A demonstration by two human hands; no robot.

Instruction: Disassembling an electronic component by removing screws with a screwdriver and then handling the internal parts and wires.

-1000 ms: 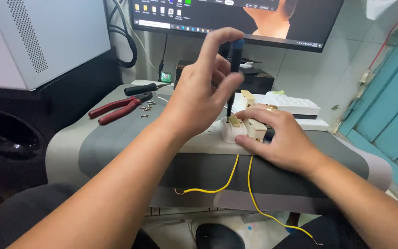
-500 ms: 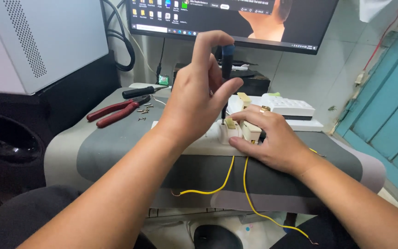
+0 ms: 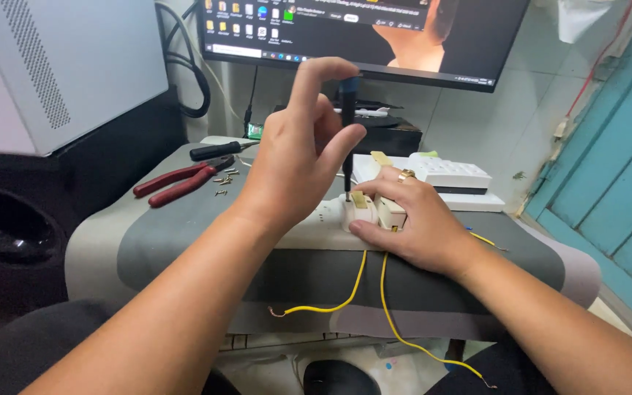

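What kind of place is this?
Likely a home or small-shop repair desk: monitor, red-handled pliers, loose screws, and hands working a screwdriver on a white electrical fitting.

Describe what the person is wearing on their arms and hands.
Both forearms are bare, with no sleeves showing and no gloves on either hand. The left hand wears nothing visible. The right hand has a gold-coloured ring on one finger. No watch or wristband shows.

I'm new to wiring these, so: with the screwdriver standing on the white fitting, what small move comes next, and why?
Probably twist the screwdriver with the left hand: its tip stands upright on the white fitting, which the right hand pins to the grey surface, with yellow wires hanging below.
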